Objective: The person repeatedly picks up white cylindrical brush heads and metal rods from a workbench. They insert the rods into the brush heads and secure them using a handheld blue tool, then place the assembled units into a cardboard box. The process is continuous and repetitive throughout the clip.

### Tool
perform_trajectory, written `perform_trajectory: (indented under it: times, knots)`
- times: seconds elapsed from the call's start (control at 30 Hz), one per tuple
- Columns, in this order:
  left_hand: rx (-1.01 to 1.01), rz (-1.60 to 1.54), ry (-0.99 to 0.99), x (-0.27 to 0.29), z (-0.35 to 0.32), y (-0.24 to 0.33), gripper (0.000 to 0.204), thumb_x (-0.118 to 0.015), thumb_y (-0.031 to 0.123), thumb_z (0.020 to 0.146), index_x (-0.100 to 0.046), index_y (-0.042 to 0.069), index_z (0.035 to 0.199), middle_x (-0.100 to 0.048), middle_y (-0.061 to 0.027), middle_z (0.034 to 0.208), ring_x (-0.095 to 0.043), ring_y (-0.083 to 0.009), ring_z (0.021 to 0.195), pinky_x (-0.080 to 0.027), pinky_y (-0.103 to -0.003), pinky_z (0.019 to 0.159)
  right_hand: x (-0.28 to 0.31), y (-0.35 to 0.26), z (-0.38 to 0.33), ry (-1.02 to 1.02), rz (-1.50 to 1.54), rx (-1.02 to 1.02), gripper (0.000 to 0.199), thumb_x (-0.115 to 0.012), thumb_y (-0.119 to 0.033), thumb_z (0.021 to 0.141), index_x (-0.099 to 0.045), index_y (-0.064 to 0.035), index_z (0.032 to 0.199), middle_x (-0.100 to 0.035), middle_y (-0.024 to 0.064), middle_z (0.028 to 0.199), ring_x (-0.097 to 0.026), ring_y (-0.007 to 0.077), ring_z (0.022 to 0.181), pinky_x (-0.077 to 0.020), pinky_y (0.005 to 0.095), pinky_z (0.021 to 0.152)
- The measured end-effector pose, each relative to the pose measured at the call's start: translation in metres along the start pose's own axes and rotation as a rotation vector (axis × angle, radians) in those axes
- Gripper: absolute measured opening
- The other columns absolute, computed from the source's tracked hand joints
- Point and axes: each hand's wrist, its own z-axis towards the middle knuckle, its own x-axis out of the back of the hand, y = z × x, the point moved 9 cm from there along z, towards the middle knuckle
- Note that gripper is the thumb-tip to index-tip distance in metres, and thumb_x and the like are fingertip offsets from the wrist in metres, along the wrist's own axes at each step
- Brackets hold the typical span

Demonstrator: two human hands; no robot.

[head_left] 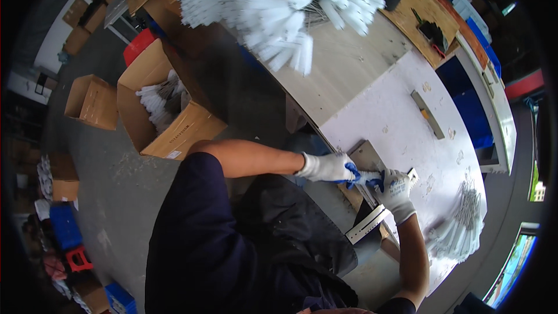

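Observation:
Both of my hands wear white work gloves with blue palms and meet at the near edge of the workbench. My left hand [330, 167] is closed around one end of a white tube brush [368, 178]. The other end sits in the closed fingers of my right hand [396, 189], so the brush spans the short gap between them. Beneath and just beyond the hands is a flat grey metal plate [366, 152] at the bench edge. Close to my right wrist, a pale metal strip with holes [368, 225] juts out from the edge. Fingertip details are partly hidden.
A large heap of white brushes [273, 6] covers the bench's far end; a smaller bundle [460, 227] lies at right. A metal bar [427, 114] rests on the white top [395, 104]. On the floor at left, an open carton [131, 110] holds more brushes beside a smaller box [93, 102].

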Motion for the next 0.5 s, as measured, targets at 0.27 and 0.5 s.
perform_trajectory:
  times: [0.27, 0.5]
  knots:
    - [-0.606, 0.893, 0.778, 0.03, -0.092, 0.089, 0.032, -0.076, 0.018, 0.082, -0.067, 0.009, 0.112, -0.062, -0.0106, 0.11, -0.064, -0.0327, 0.097, -0.051, -0.045, 0.085, 0.014, -0.014, -0.022, 0.238, 0.173, -0.401, 0.03, -0.074, -0.027, 0.082, -0.062, -0.0036, 0.098, -0.07, 0.0188, 0.092, -0.068, 0.0371, 0.086, -0.0525, 0.0473, 0.08]
    - [-0.024, -0.376, 0.779, 0.014, -0.055, -0.022, 0.026, -0.06, 0.021, 0.1, -0.069, 0.007, 0.12, -0.072, -0.0069, 0.092, -0.069, -0.0152, 0.073, -0.055, -0.031, 0.06, 0.017, -0.02, -0.022, 0.258, 0.171, -0.652, 0.032, -0.068, -0.037, 0.087, -0.064, -0.0062, 0.096, -0.073, 0.0148, 0.09, -0.072, 0.0324, 0.086, -0.0545, 0.044, 0.079]
